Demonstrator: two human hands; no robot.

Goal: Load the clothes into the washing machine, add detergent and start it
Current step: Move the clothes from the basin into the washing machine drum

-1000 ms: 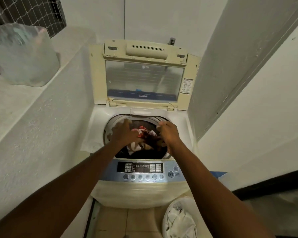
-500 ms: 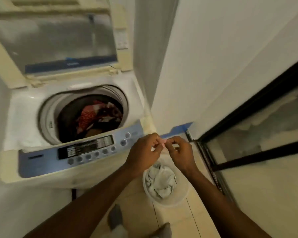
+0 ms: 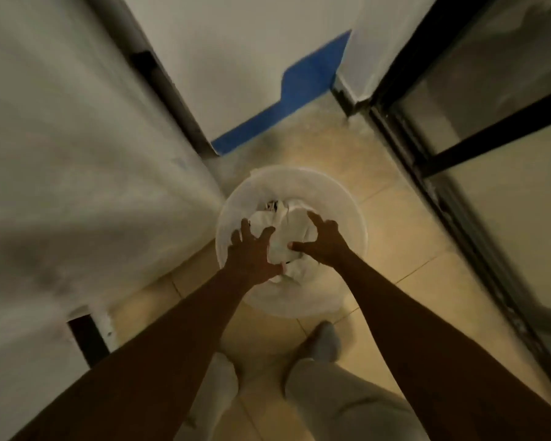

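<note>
A white round bucket (image 3: 347, 214) stands on the tiled floor below me with white clothes (image 3: 295, 222) bunched inside. Both my hands reach down into it. My left hand (image 3: 253, 253) has its fingers spread over the left side of the pile. My right hand (image 3: 320, 241) curls around the right side of the cloth, thumb pressed into it. The washing machine's white side (image 3: 86, 173) fills the left of the view; its tub and panel are out of sight.
Beige floor tiles (image 3: 404, 237) surround the bucket. A dark-framed glass door (image 3: 477, 135) runs along the right. A white wall with a blue strip (image 3: 283, 103) is behind the bucket. My legs and feet (image 3: 325, 345) stand just in front of it.
My hands left the machine's tub, came together near the panel, then dropped into the bucket. My view swung right and down, away from the machine.
</note>
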